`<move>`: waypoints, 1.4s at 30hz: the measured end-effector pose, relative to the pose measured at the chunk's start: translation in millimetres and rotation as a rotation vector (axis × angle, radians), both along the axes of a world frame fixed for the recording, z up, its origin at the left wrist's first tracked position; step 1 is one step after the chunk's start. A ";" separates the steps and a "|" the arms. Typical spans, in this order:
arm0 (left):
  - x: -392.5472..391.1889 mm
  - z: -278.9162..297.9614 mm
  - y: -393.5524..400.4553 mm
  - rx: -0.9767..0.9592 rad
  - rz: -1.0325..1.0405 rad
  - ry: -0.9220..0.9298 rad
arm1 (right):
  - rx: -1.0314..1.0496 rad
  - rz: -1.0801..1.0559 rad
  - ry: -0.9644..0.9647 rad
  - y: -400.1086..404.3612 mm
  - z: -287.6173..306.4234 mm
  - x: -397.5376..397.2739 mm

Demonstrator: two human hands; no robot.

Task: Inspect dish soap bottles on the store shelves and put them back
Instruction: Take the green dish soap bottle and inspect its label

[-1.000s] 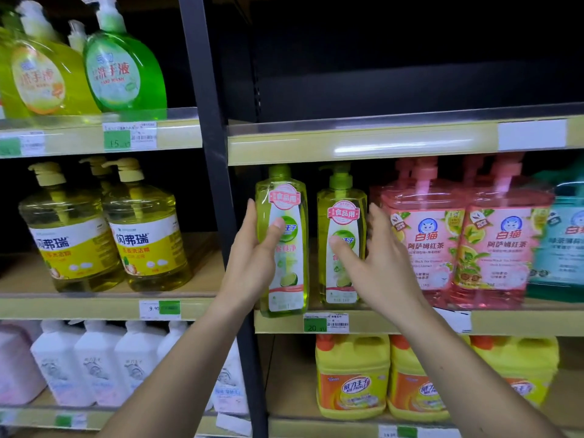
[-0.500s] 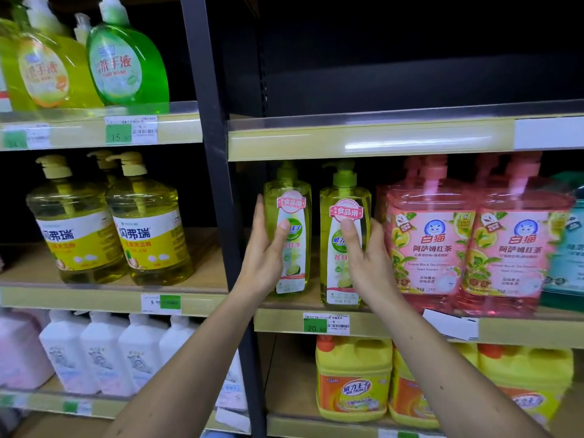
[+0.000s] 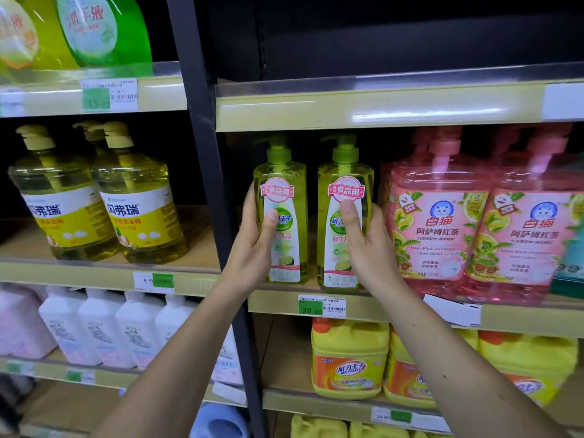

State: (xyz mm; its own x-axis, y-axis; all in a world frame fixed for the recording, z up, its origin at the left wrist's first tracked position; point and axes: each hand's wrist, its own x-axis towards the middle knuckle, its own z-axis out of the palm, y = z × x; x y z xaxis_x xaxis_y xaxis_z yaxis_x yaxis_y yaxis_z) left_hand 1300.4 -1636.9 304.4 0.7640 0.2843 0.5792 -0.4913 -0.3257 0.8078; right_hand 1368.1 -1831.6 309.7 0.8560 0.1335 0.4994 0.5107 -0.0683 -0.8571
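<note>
Now the left hand (image 3: 252, 248) grips the left green bottle (image 3: 282, 216) and the right hand (image 3: 369, 248) grips the right green bottle (image 3: 344, 197), fingers clamped, both upright on the shelf (image 3: 363, 306), pink bottles (image 3: 442, 229) at 3 o'clock.

1. The two green soap bottles (image 3: 281, 216) are clear, glossy plastic with smooth paper labels.
2. The shelf edge (image 3: 379, 105) is glossy plastic.
3. The upright post (image 3: 202, 153) looks matt black metal.

Store shelving (image 3: 379, 105) with yellow edge strips standing against a dark back panel (image 3: 379, 36), divided by a black upright post (image 3: 202, 153).
</note>
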 end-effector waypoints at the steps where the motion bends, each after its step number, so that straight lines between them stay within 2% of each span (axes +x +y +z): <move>1: 0.0 -0.3 -0.5 0.005 0.011 0.003 | 0.002 0.014 0.003 -0.5 -2.1 1.0; 9: -0.2 -1.7 -7.3 0.033 0.070 -0.021 | 0.022 0.162 0.016 -10.8 -7.5 -1.0; 19: -4.8 2.8 -10.2 0.024 0.086 0.019 | -0.076 0.161 -0.181 -29.0 -11.0 -27.5; 23: -5.9 3.4 -10.2 0.111 0.135 0.023 | -0.137 0.115 -0.317 -26.7 -17.2 -36.2; 26: -8.0 2.6 -9.2 0.165 0.188 0.032 | -0.129 0.076 -0.391 -22.2 -12.2 -47.7; 29: -17.0 0.4 -9.5 0.137 0.207 0.102 | -0.071 0.071 -0.464 -19.7 1.4 -60.6; 32: -36.3 4.1 -20.5 0.109 0.192 0.143 | -0.022 0.135 -0.368 -22.9 19.5 -82.4; 37: -92.7 7.2 -58.0 0.059 0.241 -0.107 | 0.061 0.185 -0.120 -28.0 33.9 -116.8; 39: -112.4 10.5 -70.6 0.022 0.120 -0.110 | 0.123 0.190 -0.015 -29.0 31.8 -124.3; 42: -127.4 15.7 -85.2 -0.023 -0.118 -0.002 | 0.143 0.118 0.091 -32.2 26.5 -139.9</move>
